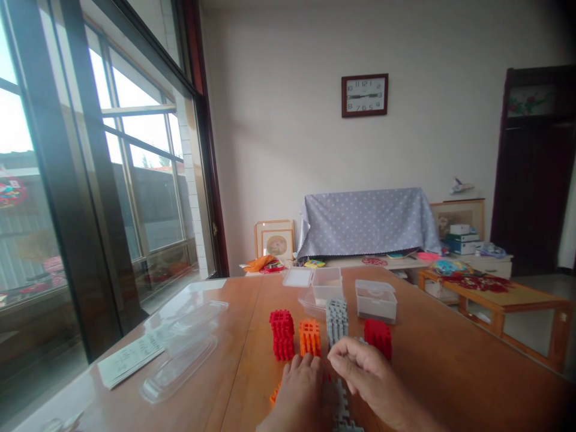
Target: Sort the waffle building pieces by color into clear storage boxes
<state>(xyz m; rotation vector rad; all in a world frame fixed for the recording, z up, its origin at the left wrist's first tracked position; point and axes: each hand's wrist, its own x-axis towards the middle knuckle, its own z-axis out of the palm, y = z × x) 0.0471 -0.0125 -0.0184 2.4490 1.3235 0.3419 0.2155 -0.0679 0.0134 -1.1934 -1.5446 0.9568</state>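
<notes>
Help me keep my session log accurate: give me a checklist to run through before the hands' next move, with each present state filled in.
1. Left hand grip: cannot tell; only its back shows.
2. Right hand grip: cannot tell; it is curled, with any contents hidden.
3. Orange stack untouched: cannot tell; the left hand overlaps its near foot in view.
4. Left red stack standing: ok.
5. Gray pieces near the hands fully visible: not ok; the hands partly cover them.
6. Right clear box apart from both hands: ok; it stands beyond them on the table.
</notes>
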